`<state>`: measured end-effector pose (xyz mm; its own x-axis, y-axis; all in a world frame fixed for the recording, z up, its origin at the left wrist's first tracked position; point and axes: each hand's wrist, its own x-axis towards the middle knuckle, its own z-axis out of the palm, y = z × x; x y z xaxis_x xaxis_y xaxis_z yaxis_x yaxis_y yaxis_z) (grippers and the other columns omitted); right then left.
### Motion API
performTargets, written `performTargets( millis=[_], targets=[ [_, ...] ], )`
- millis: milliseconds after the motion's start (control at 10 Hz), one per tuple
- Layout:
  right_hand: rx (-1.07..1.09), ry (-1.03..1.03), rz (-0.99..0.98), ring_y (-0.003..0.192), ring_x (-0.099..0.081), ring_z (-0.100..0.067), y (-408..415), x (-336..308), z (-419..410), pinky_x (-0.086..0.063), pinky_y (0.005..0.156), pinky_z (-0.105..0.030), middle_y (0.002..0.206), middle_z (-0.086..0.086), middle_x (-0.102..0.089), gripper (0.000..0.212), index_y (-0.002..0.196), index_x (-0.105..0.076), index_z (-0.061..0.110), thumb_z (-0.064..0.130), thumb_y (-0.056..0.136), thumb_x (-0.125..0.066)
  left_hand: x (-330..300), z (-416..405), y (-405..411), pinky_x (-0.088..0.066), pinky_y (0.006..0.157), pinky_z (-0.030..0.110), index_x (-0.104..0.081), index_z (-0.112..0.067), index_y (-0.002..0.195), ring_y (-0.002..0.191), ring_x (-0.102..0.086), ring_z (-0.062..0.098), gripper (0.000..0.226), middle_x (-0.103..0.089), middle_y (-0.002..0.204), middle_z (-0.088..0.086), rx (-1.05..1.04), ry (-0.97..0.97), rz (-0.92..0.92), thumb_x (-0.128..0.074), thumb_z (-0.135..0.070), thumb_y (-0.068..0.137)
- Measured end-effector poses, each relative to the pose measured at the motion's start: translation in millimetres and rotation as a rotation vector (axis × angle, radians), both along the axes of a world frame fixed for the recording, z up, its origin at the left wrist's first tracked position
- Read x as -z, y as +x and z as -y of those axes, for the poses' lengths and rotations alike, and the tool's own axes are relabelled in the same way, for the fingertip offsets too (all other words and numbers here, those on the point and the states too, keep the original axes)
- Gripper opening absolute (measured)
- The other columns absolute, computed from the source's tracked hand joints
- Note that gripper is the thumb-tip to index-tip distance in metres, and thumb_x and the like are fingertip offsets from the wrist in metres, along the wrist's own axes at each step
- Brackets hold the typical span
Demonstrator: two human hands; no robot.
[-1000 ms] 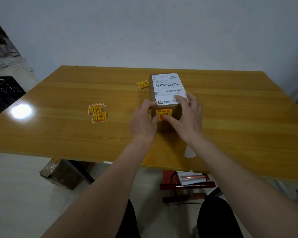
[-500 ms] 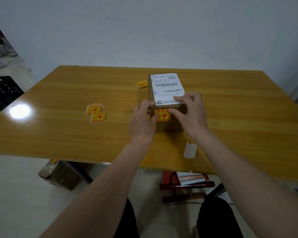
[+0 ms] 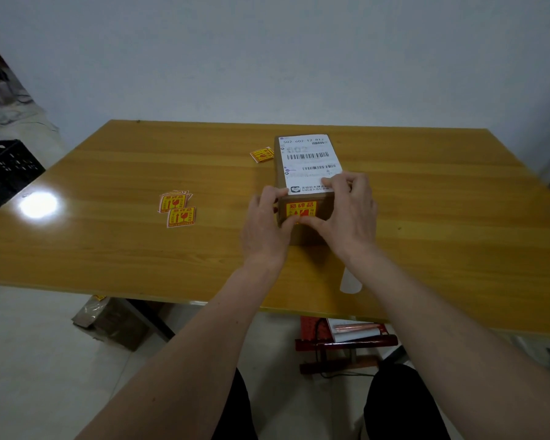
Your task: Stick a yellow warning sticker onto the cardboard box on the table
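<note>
A yellow and red warning sticker (image 3: 301, 209) already sits on the near face of the brown cardboard box (image 3: 326, 206) at the middle of the wooden table (image 3: 442, 201). The left hand (image 3: 265, 228) and right hand (image 3: 350, 214) clasp the box, thumbs pressing the sticker's lower edge. Judging by this, only final smoothing remains.

The person's two arms were bare with no sleeves showing, the left hand (image 3: 265, 230) and the right hand (image 3: 350, 217) wore no gloves, rings or watch, and the legs had black trousers (image 3: 404, 404) on them.
</note>
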<state>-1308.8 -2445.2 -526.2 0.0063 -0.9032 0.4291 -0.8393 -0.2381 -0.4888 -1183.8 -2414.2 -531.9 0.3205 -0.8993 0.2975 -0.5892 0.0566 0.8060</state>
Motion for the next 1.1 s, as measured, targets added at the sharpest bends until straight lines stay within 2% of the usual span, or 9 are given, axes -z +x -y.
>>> performTargets(
  millis=[300, 500, 700, 800, 900, 1000, 1100],
  targets=[
    [-0.033, 0.020, -0.041, 0.121, -0.046, -0.027, -7, -3, 2, -0.039, 0.101, -0.042, 0.129, -0.009, -0.044, 0.075, 0.122, -0.051, 0.017, 0.033, 0.059, -0.087, 4, 3, 0, -0.052, 0.073, 0.032, -0.048, -0.026, 0.113, 0.097, -0.059, 0.017, 0.054, -0.053, 0.116, 0.002, -0.002, 0.011, 0.069, -0.078, -0.012, 0.071],
    [-0.085, 0.074, 0.000, 0.122, -0.044, -0.027, -12, -11, -1, -0.048, 0.095, -0.040, 0.131, -0.009, -0.041, 0.066, 0.121, -0.051, 0.015, 0.023, 0.065, -0.084, 2, 2, 7, -0.055, 0.074, 0.036, -0.049, -0.027, 0.115, 0.100, -0.060, 0.018, 0.050, -0.054, 0.116, 0.003, 0.043, 0.009, 0.116, -0.073, -0.008, 0.076],
    [-0.149, 0.177, 0.103, 0.127, -0.042, -0.025, -20, -19, -2, -0.046, 0.101, -0.041, 0.136, -0.004, -0.036, 0.050, 0.126, -0.051, 0.021, 0.017, 0.081, -0.072, -6, 2, 19, -0.052, 0.079, 0.041, -0.055, -0.029, 0.112, 0.100, -0.062, 0.022, 0.028, -0.062, 0.118, 0.003, 0.146, 0.026, 0.047, -0.054, -0.011, 0.090],
    [-0.187, 0.234, 0.096, 0.136, -0.034, -0.023, -28, -18, -8, -0.038, 0.110, -0.041, 0.148, -0.002, -0.030, 0.055, 0.138, -0.044, 0.024, 0.010, 0.088, -0.062, -15, -5, 26, -0.049, 0.084, 0.036, -0.056, -0.025, 0.121, 0.102, -0.060, 0.023, 0.034, -0.062, 0.122, 0.002, 0.211, 0.034, 0.096, -0.048, -0.008, 0.092],
    [-0.126, 0.246, 0.127, 0.134, -0.035, -0.023, -37, -19, -22, -0.038, 0.108, -0.040, 0.147, -0.002, -0.031, 0.056, 0.141, -0.038, 0.024, 0.008, 0.091, -0.056, -21, -16, 34, -0.048, 0.084, 0.035, -0.055, -0.021, 0.124, 0.099, -0.061, 0.022, 0.035, -0.062, 0.120, 0.002, 0.143, 0.051, 0.166, -0.050, -0.010, 0.092],
    [-0.057, 0.239, 0.082, 0.123, -0.046, -0.026, -45, -19, -32, -0.043, 0.095, -0.039, 0.132, -0.008, -0.050, 0.032, 0.125, -0.051, 0.015, 0.016, 0.094, -0.052, -23, -26, 40, -0.049, 0.081, 0.039, -0.063, -0.014, 0.100, 0.095, -0.063, 0.029, 0.014, -0.069, 0.102, 0.008, 0.028, 0.087, 0.244, -0.056, -0.021, 0.090],
    [-0.003, 0.278, 0.002, 0.104, -0.054, -0.031, -51, -28, -38, -0.041, 0.075, -0.037, 0.112, -0.012, -0.060, 0.017, 0.103, -0.055, 0.009, 0.022, 0.096, -0.046, -29, -34, 44, -0.044, 0.072, 0.036, -0.058, -0.016, 0.080, 0.090, -0.060, 0.030, 0.013, -0.067, 0.091, 0.007, -0.015, 0.205, 0.336, -0.059, -0.026, 0.087]
  ],
)
